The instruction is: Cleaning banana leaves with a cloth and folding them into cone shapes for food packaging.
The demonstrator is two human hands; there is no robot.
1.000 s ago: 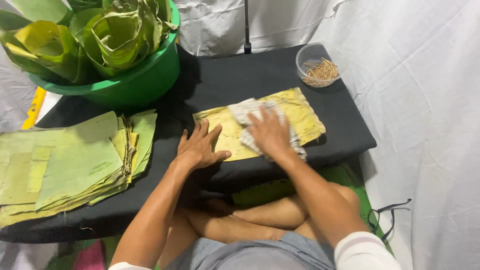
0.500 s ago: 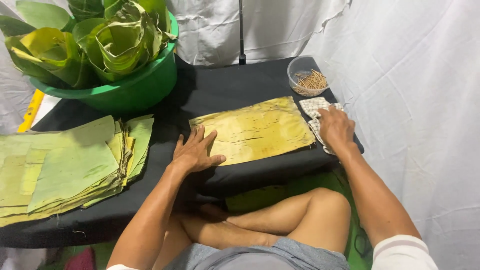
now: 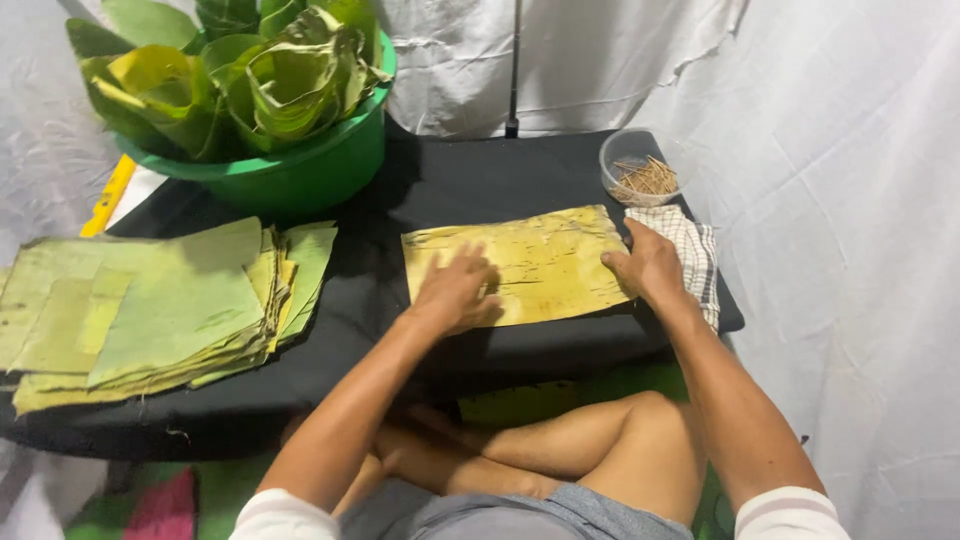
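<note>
One low surface (image 3: pixel 420 190) draped in black cloth carries everything, with white sheeting hanging behind and to the right of it. At its far left corner stands a green basin (image 3: pixel 300 170) packed with curled green and yellow leaves. Nearer, on the left part of the surface, lies a thick stack of cut leaf sheets (image 3: pixel 150 305), pale green, their edges fanned out toward the middle. Well apart from that stack, at the centre right, a single yellowish leaf sheet (image 3: pixel 540 260) lies flat with its long side running left to right. The left hand (image 3: pixel 455 290) rests palm down on the sheet's near left part, fingers spread and grip open, closed on nothing. The right hand (image 3: pixel 650 265) presses at the sheet's right edge, fingers flat, also clasping nothing; it lies half on the sheet and half on a checked cloth (image 3: pixel 695 250) that sits just beside the sheet. Beyond the cloth stands a small clear bowl (image 3: pixel 640 165) holding thin wooden sticks (image 3: pixel 648 180).
</note>
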